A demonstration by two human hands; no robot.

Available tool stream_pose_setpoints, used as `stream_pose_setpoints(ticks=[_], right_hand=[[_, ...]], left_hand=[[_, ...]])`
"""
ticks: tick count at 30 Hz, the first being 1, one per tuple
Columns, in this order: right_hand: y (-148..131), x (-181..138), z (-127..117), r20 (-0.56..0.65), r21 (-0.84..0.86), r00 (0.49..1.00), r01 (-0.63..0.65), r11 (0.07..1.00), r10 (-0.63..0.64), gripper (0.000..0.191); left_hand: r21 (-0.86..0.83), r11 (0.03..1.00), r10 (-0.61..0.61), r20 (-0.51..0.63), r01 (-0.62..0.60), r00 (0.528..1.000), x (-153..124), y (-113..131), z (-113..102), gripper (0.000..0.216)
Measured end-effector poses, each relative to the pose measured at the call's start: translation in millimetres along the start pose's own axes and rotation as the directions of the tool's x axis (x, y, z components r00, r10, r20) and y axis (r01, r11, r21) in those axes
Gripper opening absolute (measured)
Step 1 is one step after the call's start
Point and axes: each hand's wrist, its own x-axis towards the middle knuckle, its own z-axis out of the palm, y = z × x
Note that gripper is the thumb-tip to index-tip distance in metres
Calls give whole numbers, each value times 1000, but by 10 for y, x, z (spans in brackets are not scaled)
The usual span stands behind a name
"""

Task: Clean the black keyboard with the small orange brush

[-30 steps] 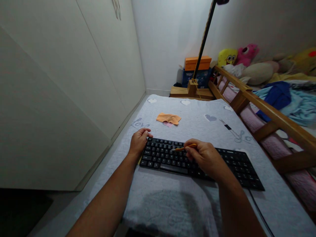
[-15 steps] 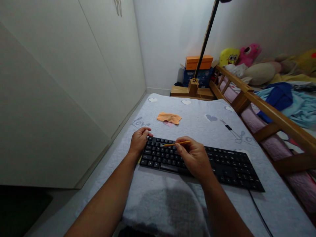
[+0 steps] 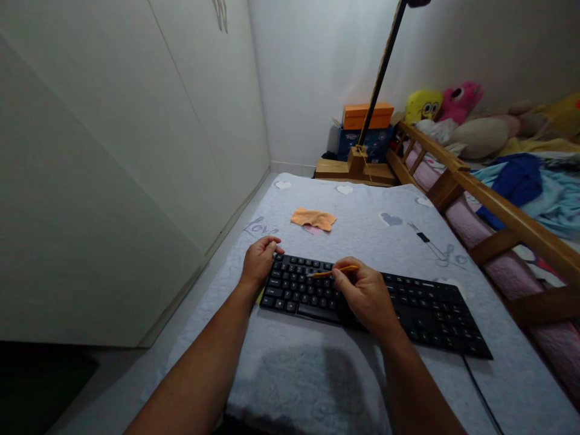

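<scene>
A black keyboard [image 3: 421, 320] lies at a slant across the cloth-covered table. My left hand [image 3: 260, 263] is closed at its upper left corner, fingers curled against the edge. A bit of something yellow-green [image 3: 260, 296] shows under that hand, mostly hidden. Between the thumb and fingers of my right hand [image 3: 365, 293] is a thin brush [image 3: 322, 274] with an orange-yellow handle. Its tip points left, over the keys of the left half; whether it touches them I cannot tell. My right hand covers the keys around the middle.
An orange cloth [image 3: 313, 219] lies beyond the keyboard. To the right is a thin wire tool with a black middle [image 3: 423, 237]. The keyboard's cable [image 3: 483, 393] runs toward me. A wooden bed rail [image 3: 493, 205] borders the right, a white cupboard [image 3: 136, 151] the left.
My right hand and the brush have shifted slightly right and toward me over the keys. The whole view has moved a little; my left hand stays at the keyboard's corner.
</scene>
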Motion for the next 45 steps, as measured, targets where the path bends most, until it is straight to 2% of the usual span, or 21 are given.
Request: stream_pose_setpoints(ticks=[12, 27, 33, 36, 39, 45], right_hand=[[58, -144, -583, -131, -263, 987, -130, 956, 98, 25], [223, -290, -1156, -311, -412, 937, -283, 866, 159, 29], [124, -349, -1164, -391, -356, 914, -257, 899, 106, 26], [106, -344, -1091, -339, -291, 934, -217, 932, 112, 27], [144, -335, -1066, -308, -295, 942, -227, 928, 132, 28], [165, -387, -1208, -420, -337, 900, -277, 900, 119, 22]], left_hand=[[8, 1000, 0, 4, 0, 1000, -12, 14, -1, 33], [-16, 999, -28, 1, 28, 1000, -34, 51, 7, 35], [-11, 999, -31, -1, 31, 1000, -25, 52, 3, 36], [1, 1000, -29, -6, 29, 1000, -29, 59, -4, 35], [6, 1000, -28, -6, 28, 1000, -36, 66, -6, 35], [16, 1000, -25, -9, 25, 1000, -34, 55, -5, 35]])
